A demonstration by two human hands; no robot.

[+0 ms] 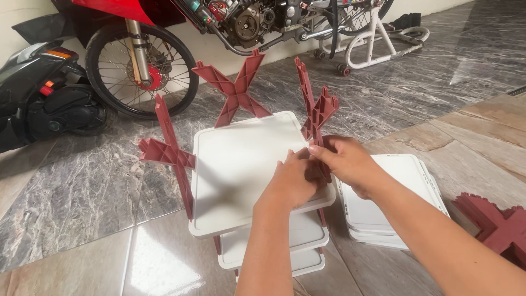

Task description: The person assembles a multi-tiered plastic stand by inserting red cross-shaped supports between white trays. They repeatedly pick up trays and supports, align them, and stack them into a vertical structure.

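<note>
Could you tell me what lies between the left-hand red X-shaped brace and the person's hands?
In the head view, only the bare white top shelf panel lies between that brace and the hands.

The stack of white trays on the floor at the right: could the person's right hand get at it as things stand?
Probably yes. The right hand is at the red cross brace, directly above the stack of white trays, and nothing lies between them.
</note>
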